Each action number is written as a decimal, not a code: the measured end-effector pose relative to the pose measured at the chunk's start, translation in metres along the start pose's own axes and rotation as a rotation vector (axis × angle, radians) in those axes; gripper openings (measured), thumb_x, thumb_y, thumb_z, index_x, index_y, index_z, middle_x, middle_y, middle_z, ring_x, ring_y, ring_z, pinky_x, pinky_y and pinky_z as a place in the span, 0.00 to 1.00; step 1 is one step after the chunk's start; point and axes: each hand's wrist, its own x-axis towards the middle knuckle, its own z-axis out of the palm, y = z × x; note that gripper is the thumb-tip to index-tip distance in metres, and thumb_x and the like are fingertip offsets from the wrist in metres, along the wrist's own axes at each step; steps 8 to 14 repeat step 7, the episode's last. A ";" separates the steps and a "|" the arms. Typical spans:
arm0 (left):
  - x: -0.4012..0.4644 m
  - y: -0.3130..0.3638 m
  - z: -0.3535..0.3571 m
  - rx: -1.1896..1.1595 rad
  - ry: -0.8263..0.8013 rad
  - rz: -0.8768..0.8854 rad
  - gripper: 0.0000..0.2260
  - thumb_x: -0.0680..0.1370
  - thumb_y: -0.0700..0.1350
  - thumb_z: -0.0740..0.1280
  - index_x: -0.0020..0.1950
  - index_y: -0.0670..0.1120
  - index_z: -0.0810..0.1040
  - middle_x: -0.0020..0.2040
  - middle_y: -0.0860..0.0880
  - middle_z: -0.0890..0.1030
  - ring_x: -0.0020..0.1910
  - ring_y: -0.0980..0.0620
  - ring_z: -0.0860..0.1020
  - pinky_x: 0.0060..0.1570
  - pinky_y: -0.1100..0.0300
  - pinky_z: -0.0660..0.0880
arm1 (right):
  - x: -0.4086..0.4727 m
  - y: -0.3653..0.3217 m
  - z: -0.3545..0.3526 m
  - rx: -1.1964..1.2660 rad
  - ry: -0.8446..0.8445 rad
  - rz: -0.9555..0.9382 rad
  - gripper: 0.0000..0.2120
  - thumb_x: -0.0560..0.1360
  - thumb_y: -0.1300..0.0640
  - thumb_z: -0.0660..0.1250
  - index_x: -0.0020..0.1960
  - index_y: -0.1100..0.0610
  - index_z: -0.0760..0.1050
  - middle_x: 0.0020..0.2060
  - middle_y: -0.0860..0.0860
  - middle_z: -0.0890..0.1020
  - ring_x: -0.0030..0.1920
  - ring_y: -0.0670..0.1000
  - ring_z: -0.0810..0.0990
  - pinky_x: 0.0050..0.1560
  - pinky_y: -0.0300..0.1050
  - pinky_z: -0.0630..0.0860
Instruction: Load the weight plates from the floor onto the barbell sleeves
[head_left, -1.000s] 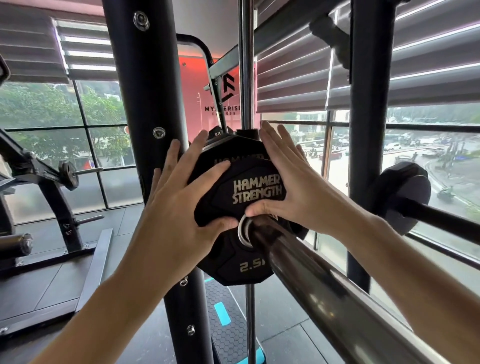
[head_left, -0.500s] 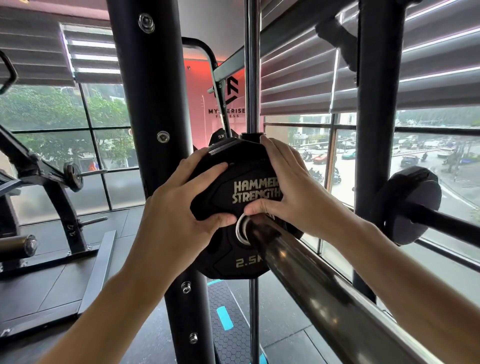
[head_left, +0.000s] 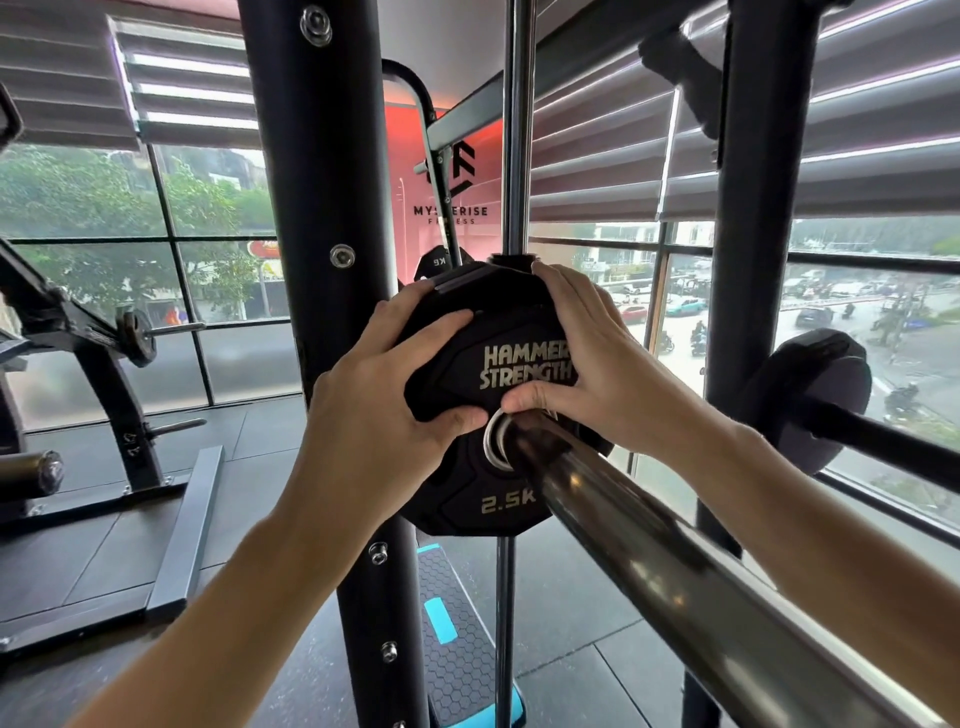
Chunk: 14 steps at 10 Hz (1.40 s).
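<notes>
A black many-sided weight plate (head_left: 511, 364) marked "HAMMER STRENGTH" and "2.5K" sits upright, threaded on the shiny steel barbell sleeve (head_left: 649, 561).

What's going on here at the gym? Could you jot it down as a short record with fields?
Place: gym by large windows, street outside
Plate: black weight plate, marked Hammer Strength and 2.5 K
Plate position: its centre hole is around the barbell sleeve
Left hand: palm on the plate's face, fingers curled over its upper left edge
Right hand: fingers over the plate's upper right edge, thumb by the hole
Nearby: black rack upright behind the plate
Other plate: a dark one on a bar to the right
</notes>
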 end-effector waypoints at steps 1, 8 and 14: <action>0.000 -0.001 -0.001 -0.003 -0.011 0.001 0.35 0.67 0.51 0.80 0.72 0.62 0.73 0.76 0.64 0.64 0.71 0.59 0.69 0.68 0.63 0.65 | -0.002 -0.004 -0.003 -0.025 -0.005 -0.003 0.52 0.69 0.35 0.72 0.81 0.54 0.49 0.76 0.48 0.59 0.77 0.47 0.56 0.77 0.56 0.61; -0.014 -0.048 -0.084 0.057 -0.097 0.165 0.33 0.76 0.67 0.52 0.78 0.53 0.66 0.78 0.54 0.66 0.75 0.50 0.67 0.76 0.49 0.59 | -0.025 -0.167 -0.045 -0.527 -0.133 0.278 0.42 0.76 0.31 0.59 0.81 0.48 0.46 0.79 0.46 0.59 0.77 0.47 0.61 0.67 0.47 0.65; -0.014 -0.048 -0.084 0.057 -0.097 0.165 0.33 0.76 0.67 0.52 0.78 0.53 0.66 0.78 0.54 0.66 0.75 0.50 0.67 0.76 0.49 0.59 | -0.025 -0.167 -0.045 -0.527 -0.133 0.278 0.42 0.76 0.31 0.59 0.81 0.48 0.46 0.79 0.46 0.59 0.77 0.47 0.61 0.67 0.47 0.65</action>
